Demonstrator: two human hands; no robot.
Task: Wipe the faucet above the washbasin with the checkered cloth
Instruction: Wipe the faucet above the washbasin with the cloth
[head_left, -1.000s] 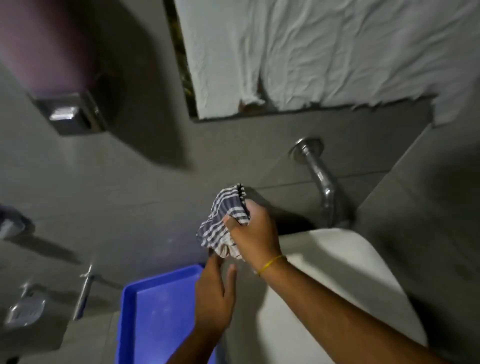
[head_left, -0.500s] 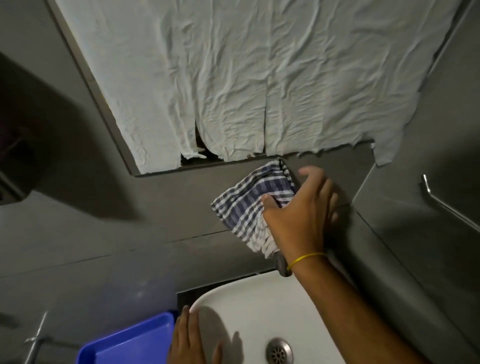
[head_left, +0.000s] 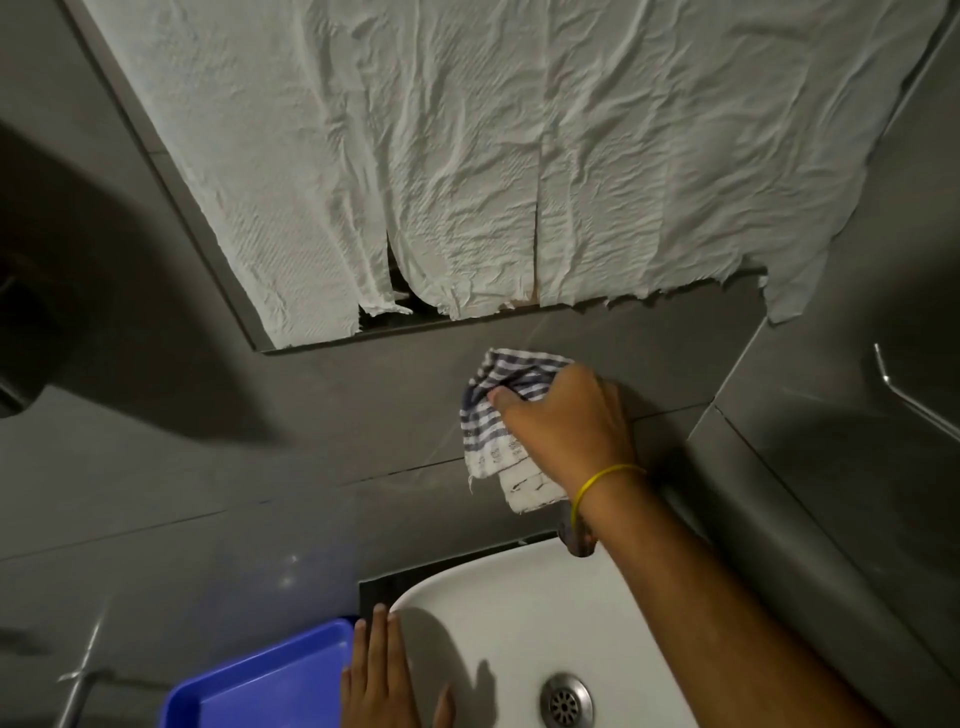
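My right hand (head_left: 566, 415) is closed around the blue-and-white checkered cloth (head_left: 493, 431) and presses it over the wall faucet. Cloth and hand hide nearly all of the faucet (head_left: 574, 538); only its metal spout tip shows below my wrist, above the back rim of the washbasin. The white washbasin (head_left: 519, 613) sits below, its round metal drain (head_left: 566, 704) visible. My left hand (head_left: 382, 675) lies flat on the basin's left rim, fingers spread, holding nothing.
A blue plastic tray (head_left: 260, 686) lies left of the basin. Crumpled white paper (head_left: 467, 156) covers the mirror above. A grey tiled side wall with a metal bar (head_left: 904, 400) closes in on the right. Another metal tap (head_left: 78, 680) sticks out at lower left.
My right hand has closed tighter around the cloth over the faucet, bunching it up. The view has shifted slightly, and the left hand stays on the basin rim.
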